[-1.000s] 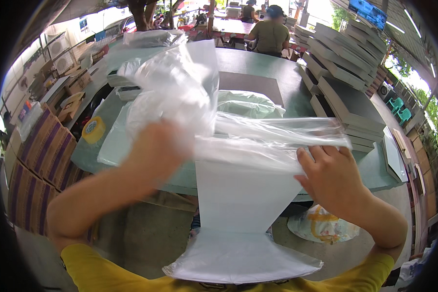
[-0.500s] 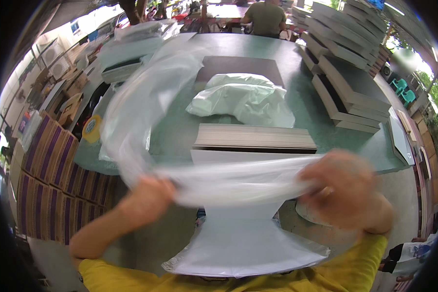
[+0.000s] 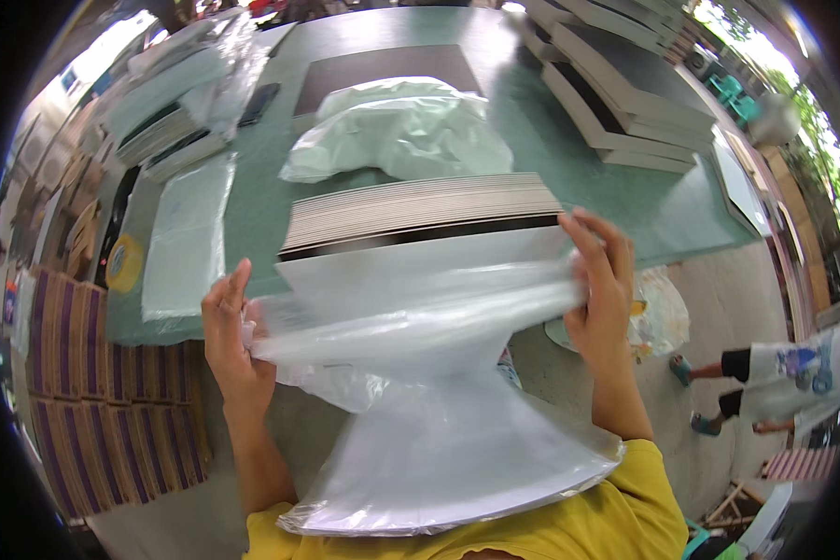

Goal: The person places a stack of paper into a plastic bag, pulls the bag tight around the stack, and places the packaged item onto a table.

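A clear plastic bag is stretched between my two hands, over a white sheet at the table's near edge. At the left end of the plastic my left hand grips its edge, with some fingers pointing up. My right hand holds the other end, its thumb side against the plastic and fingertips close to the stack corner. Just beyond lies a stack of thin boards with a dark lower layer. Nearest me, a white sheet-like pile in clear plastic rests against my yellow shirt.
On the green table, crumpled white plastic lies on a dark board. Thick dark-topped slabs are piled at right. Yellow tape and flat plastic bags lie left. Cartons stand lower left; a person is at right.
The long plastic sweeping up on the left has come down and is now drawn between my hands. My hands have moved apart, and the view has shifted downward.
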Motion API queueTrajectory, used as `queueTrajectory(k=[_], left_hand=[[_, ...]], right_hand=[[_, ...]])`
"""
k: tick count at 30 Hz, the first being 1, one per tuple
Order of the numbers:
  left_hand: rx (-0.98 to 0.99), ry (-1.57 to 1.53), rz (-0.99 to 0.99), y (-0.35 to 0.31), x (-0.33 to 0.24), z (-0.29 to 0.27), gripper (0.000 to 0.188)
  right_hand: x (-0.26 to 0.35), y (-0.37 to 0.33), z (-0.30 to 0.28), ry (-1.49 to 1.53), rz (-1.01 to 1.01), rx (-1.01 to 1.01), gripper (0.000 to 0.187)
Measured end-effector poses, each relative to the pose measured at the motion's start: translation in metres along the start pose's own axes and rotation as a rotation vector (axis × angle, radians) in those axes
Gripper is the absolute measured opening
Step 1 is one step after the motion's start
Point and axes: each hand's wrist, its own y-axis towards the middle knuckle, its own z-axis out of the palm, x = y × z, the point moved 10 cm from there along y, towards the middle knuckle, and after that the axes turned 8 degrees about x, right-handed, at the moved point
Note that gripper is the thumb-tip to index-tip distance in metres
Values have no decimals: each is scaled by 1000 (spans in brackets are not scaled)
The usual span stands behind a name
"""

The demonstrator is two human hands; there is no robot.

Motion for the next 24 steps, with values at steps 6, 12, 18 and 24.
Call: queueTrajectory(k=[6, 12, 18, 24], left_hand=[[106, -3, 226, 15, -23, 20, 41], [225, -520, 73, -14, 39, 1, 19], [690, -847, -393, -137, 158, 142, 22], [806, -921, -1205, -215, 146, 213, 30]], right_hand=[[-43, -15, -18, 295, 99, 110, 61], [-49, -26, 38, 1474, 345, 645, 26], [-105, -188, 191, 1803, 869, 841, 36], [-179, -244, 268, 497, 719, 484, 18]])
